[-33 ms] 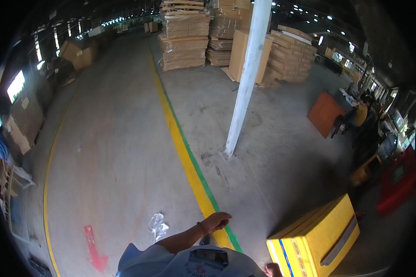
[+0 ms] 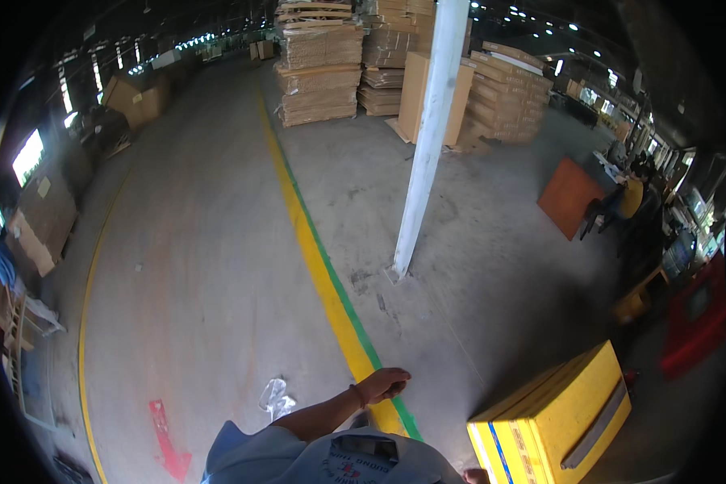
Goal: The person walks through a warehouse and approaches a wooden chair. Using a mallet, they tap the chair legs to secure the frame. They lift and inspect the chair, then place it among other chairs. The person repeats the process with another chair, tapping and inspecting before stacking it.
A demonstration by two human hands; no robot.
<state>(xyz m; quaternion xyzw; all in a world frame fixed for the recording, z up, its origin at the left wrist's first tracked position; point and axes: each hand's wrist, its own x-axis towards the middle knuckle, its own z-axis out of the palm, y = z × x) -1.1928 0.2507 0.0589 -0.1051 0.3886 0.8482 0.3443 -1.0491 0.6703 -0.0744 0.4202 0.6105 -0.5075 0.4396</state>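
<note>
My left hand point(image 2: 385, 385) is held out in front of my body above the yellow and green floor line, its fingers curled in and nothing visible in them. There is a dark band on that wrist. Only a small part of my right hand point(image 2: 475, 476) shows at the lower edge, beside a yellow box point(image 2: 577, 411) with a dark grey strip on its side and a blue stripe along one face. The right fingers are mostly cut off, so whether they touch the box cannot be made out.
A white post point(image 2: 426, 153) rises from the floor ahead. Behind it stand stacks of flat cardboard point(image 2: 319, 77) and a tall carton point(image 2: 419, 97). At right, a person point(image 2: 631, 198) sits near an orange-brown board point(image 2: 569, 198). Clear plastic point(image 2: 277, 398) lies on the floor.
My left hand has shifted slightly to the right. The rest of the scene has moved only a little in the view.
</note>
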